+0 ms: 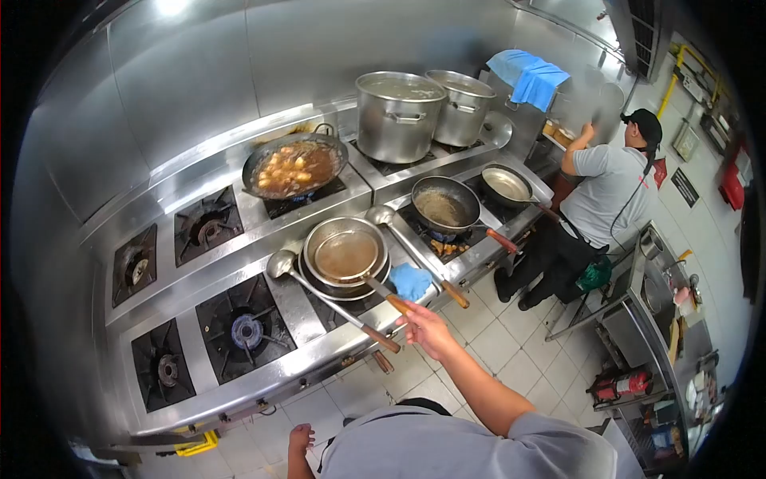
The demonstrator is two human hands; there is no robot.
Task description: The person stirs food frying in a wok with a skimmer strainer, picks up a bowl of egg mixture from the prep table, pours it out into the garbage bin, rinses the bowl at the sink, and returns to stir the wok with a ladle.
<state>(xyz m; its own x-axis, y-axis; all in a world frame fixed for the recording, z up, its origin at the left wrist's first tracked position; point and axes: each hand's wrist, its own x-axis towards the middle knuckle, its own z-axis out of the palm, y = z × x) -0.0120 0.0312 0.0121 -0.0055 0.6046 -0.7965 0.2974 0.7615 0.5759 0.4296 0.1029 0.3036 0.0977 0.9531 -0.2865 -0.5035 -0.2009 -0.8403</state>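
My right hand [429,330] has its fingers closed at the end of the wooden handle of a round metal strainer [345,252]. The strainer rests over a dark pan [339,289] on the front of the stove. A ladle [282,263] lies on its left, its wooden handle over the stove's edge. On the right are a second long-handled ladle [381,215] and a crumpled blue cloth [411,281]. My left hand [302,438] hangs low beside my body, fingers curled, with nothing visible in it.
A lit burner [246,330] is at front left. Behind stands a wok of brown stew [294,166]; two tall pots [400,120] are farther right. A frying pan [445,203] sits over flame, its handle projecting. A co-worker [610,184] stands at the right end.
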